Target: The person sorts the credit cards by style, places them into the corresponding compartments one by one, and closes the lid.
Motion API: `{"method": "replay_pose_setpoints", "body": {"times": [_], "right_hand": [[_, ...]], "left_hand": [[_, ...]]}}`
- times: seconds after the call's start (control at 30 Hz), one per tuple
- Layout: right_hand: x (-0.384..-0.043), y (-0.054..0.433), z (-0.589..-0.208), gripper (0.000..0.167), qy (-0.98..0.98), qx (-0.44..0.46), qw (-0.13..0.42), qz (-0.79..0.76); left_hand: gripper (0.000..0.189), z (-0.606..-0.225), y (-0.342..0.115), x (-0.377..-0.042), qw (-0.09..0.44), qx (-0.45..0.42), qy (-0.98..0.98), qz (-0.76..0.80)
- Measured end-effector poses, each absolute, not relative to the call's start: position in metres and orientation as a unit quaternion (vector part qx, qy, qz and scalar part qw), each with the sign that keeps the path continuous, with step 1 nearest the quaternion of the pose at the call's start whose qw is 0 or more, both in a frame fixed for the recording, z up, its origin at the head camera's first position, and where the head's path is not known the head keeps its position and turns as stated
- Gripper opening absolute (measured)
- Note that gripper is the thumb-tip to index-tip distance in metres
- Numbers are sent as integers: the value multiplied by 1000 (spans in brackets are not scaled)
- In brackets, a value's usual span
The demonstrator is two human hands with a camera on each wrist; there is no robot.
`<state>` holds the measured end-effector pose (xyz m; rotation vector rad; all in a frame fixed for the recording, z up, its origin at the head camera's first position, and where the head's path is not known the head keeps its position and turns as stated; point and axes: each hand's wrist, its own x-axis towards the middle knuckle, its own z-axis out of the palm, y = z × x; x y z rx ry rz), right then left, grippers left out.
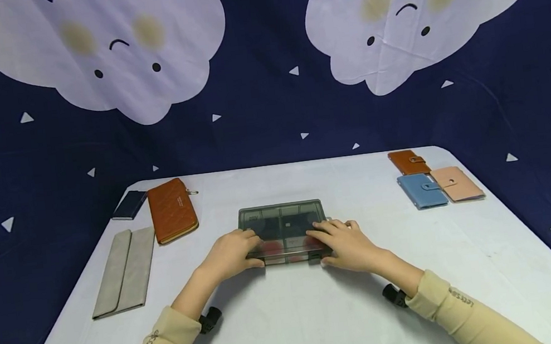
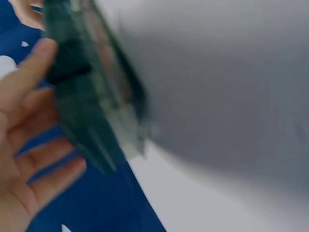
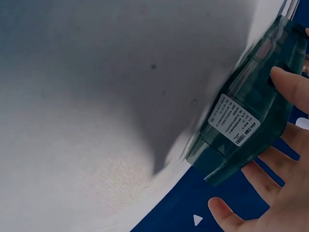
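A dark translucent plastic compartment box [image 1: 282,224] lies across the middle of the view, its lid down. Red and dark contents show through the lid. My left hand [image 1: 228,253] grips the box's left end, thumb at the near edge and fingers over the top. At the other end my right hand [image 1: 351,246] holds it likewise, thumb low at the near corner. A white printed label [image 3: 235,119] shows on the box in the right wrist view. In the left wrist view the box is blurred.
To the left lie a grey folding case [image 1: 125,273], a brown zip wallet [image 1: 172,211] and a small dark booklet [image 1: 130,204]. At the far right are brown [image 1: 408,162], blue [image 1: 422,190] and pink [image 1: 457,183] card holders. A dark blue cloth [image 1: 271,127] hangs behind the white table [image 1: 292,327].
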<state>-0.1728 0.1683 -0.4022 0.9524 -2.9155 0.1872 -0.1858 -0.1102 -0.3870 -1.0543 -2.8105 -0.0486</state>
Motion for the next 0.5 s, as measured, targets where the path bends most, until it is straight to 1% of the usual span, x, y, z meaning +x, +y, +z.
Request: {"method": "replay_pose_setpoints", "body": {"times": [0.1,0.23,0.33,0.5], "right_hand": [[-173,168,-402,67,-948,311,36,56],[-173,167,-403,67,-949,311,36,43],[-173,167,-402,67,-949,311,38,38],[-172,168,-402,67,-948,314,38,42]], "left_hand": [[39,-392,-117,-190,92,-385,-918,-28],[33,-395,-118,-192,112,-404,-907,-38],[32,-395,-118,-192,115,-405,-906,-49],[36,-394,-118,-191,106,-399,-909,-61]]}}
